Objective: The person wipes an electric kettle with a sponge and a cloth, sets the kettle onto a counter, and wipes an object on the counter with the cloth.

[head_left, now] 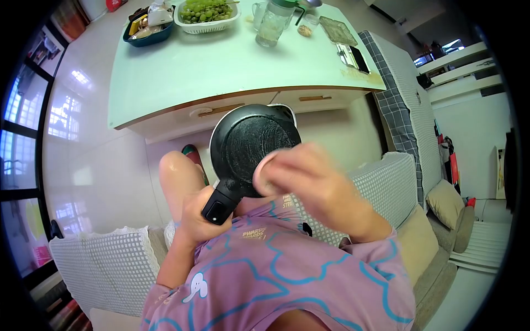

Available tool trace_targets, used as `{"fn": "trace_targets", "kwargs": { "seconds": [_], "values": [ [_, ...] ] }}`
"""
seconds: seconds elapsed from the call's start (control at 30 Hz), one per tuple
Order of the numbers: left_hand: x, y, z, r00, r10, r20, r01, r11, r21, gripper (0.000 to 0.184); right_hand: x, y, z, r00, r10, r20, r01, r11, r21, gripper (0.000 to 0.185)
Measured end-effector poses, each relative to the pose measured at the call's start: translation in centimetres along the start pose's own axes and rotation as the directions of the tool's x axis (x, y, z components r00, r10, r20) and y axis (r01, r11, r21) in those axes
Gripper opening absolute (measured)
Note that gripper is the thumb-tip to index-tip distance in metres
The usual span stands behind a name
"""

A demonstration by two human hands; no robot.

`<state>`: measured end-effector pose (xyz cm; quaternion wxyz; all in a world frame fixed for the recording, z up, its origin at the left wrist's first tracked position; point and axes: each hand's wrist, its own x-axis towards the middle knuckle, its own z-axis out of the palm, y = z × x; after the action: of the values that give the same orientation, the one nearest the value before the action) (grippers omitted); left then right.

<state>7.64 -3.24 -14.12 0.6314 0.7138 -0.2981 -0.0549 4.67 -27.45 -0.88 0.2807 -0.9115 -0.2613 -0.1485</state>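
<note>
A black pan (251,140) is held up over my lap, its round face with whitish circular streaks turned toward me. My left hand (200,218) is wrapped round the black handle (219,207) at the lower left of the pan. My right hand (306,176), blurred, is at the pan's lower right edge. Its fingers are closed on a pale pink round pad (265,172), which lies against or just over the pan's surface; the exact contact cannot be made out.
Ahead stands a pale green table (221,66) with drawers, bearing a white basket (207,26) of green grapes, a blue basket (149,36), a glass jug (270,30) and a phone (359,58). Sofa cushions (417,240) lie at right.
</note>
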Motion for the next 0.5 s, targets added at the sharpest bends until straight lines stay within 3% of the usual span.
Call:
{"fn": "trace_targets", "kwargs": {
  "seconds": [0.07,0.13,0.2,0.27,0.33,0.37,0.43,0.5],
  "values": [
    [0.2,0.4,0.1,0.999,-0.011,0.034,0.011,1.000,0.006,0.022,0.2,1.0,-0.1,0.995,0.092,-0.036,-0.094,0.993,-0.076,0.032],
    [0.7,1.0,0.5,0.999,-0.005,0.049,0.006,1.000,-0.018,0.022,1.8,2.5,0.8,0.985,0.038,-0.166,-0.064,0.986,-0.151,0.033],
    [0.6,0.7,0.8,0.999,-0.036,0.025,0.036,0.999,-0.023,0.023,2.0,2.2,1.5,0.982,-0.029,-0.186,0.007,0.993,-0.117,0.032],
    [0.7,0.6,0.6,0.998,-0.070,-0.001,0.070,0.997,-0.031,0.023,1.1,-0.1,1.1,0.999,-0.053,0.004,0.053,0.998,0.013,0.031],
    [0.8,0.6,0.2,1.000,0.004,0.017,-0.005,0.998,0.063,0.023,0.0,-0.4,-0.1,0.998,-0.024,0.064,0.022,0.999,0.031,0.031],
    [0.9,0.8,0.3,1.000,0.003,0.016,-0.004,0.998,0.062,0.023,-0.7,0.3,-0.4,0.997,0.076,0.028,-0.077,0.995,0.056,0.031],
    [1.0,1.4,0.7,0.998,-0.019,0.052,0.019,1.000,0.006,0.022,0.1,1.3,-0.5,0.986,0.127,-0.110,-0.143,0.978,-0.154,0.029],
    [0.6,0.8,0.6,0.994,-0.011,0.108,0.004,0.998,0.065,0.026,2.0,2.9,0.7,0.989,0.048,-0.143,-0.067,0.989,-0.130,0.028]
  ]
}}
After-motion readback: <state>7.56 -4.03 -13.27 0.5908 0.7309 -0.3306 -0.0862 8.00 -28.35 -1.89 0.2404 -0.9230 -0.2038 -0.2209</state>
